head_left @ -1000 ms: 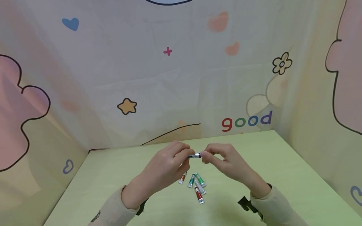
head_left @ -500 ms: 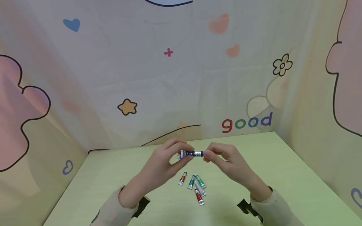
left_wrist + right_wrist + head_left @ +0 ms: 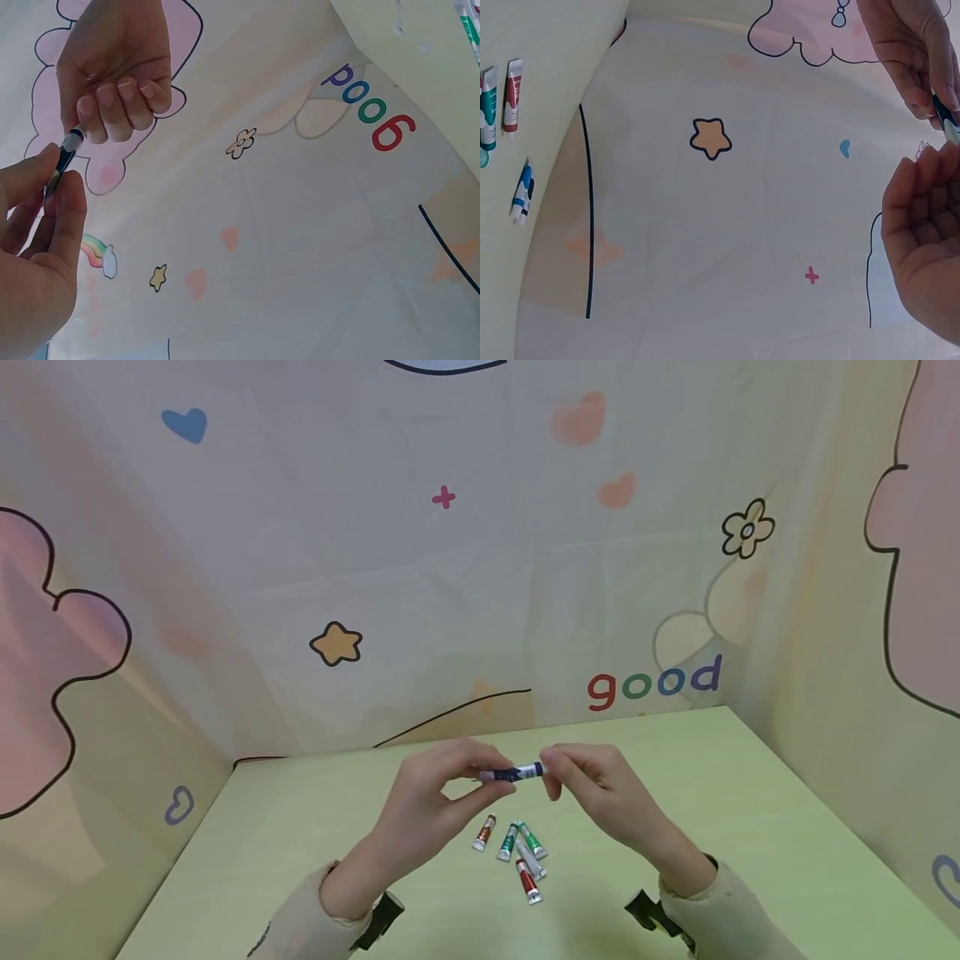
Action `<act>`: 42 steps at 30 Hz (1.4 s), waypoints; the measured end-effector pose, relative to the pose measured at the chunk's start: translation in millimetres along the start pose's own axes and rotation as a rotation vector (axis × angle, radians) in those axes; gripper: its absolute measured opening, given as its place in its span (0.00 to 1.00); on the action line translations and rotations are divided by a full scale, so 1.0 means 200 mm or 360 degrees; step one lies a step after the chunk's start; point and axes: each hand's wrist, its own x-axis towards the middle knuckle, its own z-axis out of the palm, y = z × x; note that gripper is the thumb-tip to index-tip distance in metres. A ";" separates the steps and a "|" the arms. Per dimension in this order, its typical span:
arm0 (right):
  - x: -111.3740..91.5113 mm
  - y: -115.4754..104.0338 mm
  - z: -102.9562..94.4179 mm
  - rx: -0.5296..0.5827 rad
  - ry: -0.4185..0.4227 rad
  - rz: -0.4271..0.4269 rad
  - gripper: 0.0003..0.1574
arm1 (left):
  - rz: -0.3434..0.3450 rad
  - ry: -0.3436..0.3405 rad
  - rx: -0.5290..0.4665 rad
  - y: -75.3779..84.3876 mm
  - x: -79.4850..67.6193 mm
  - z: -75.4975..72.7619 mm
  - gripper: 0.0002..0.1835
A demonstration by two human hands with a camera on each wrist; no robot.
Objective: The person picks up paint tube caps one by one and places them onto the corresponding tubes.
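A small dark blue paint tube [image 3: 516, 772] lies almost level above the table, its white end toward the right. My left hand [image 3: 431, 802] pinches its body between thumb and fingers. At the white end, the thumb and forefinger of my right hand [image 3: 611, 797] pinch the tip and largely cover it. The left wrist view shows the tube [image 3: 64, 159] running from the left fingertips to the right hand [image 3: 116, 82]. In the right wrist view, part of the tube [image 3: 943, 116] shows at the right edge between both hands.
On the green table [image 3: 300, 827] lie several paint tubes: a brownish-red one [image 3: 484, 832], a dark green one [image 3: 507, 842], a light green one [image 3: 533, 841], a silvery one [image 3: 531, 860] and a red one [image 3: 528, 882]. Two blue tubes [image 3: 523, 191] appear in the right wrist view. A printed cloth backdrop [image 3: 480, 577] stands behind.
My left hand has shifted its grip back along the tube, so more of the body shows. The tube has turned about its length. My right hand stays at its tip.
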 end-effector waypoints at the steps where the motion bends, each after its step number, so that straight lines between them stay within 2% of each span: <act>1: 0.00 0.00 0.00 -0.0004 0.0008 0.0012 0.18 | -0.0015 0.0015 0.0007 -0.01 -0.01 0.00 0.12; 3: 0.00 0.00 0.01 -0.0008 0.0019 0.0010 0.18 | -0.0060 0.0055 0.0009 -0.04 -0.03 0.01 0.13; 7: 0.01 0.00 0.02 0.0000 0.0046 -0.0015 0.18 | -0.0248 0.0113 -0.0013 -0.11 -0.06 0.02 0.14; 10: 0.01 0.00 0.03 0.0003 0.0077 -0.0004 0.18 | -0.0434 0.0106 -0.0044 -0.13 -0.07 0.03 0.14; 13: 0.01 0.00 0.04 -0.0007 0.0094 0.0047 0.18 | -0.0563 0.0078 -0.0103 -0.14 -0.08 0.03 0.13; 17: 0.00 0.00 0.04 -0.0101 0.0101 0.0106 0.14 | -0.0668 0.0091 -0.0196 -0.14 -0.10 0.03 0.12; 20: 0.00 0.01 0.02 -0.0190 0.0122 0.0088 0.07 | -0.0733 0.0112 -0.0278 -0.12 -0.09 0.01 0.12; 22: 0.00 0.00 0.02 -0.0228 0.0134 0.0048 0.06 | -0.0773 0.0115 -0.0344 -0.09 -0.08 0.00 0.11; 27: 0.00 0.00 0.01 -0.0300 0.0142 -0.0065 0.09 | -0.0843 0.0081 -0.0406 -0.03 -0.06 -0.01 0.12; 30: 0.01 0.00 0.02 -0.0329 0.0144 -0.0074 0.08 | -0.0857 0.0066 -0.0398 -0.03 -0.06 -0.02 0.12; 37: 0.01 0.01 0.04 -0.0322 0.0161 -0.0058 0.05 | -0.0755 0.0039 -0.0356 -0.14 -0.12 0.02 0.11; 42: 0.01 0.02 0.07 -0.0294 0.0140 -0.0052 0.07 | -0.0723 0.0014 -0.0311 -0.15 -0.15 0.02 0.11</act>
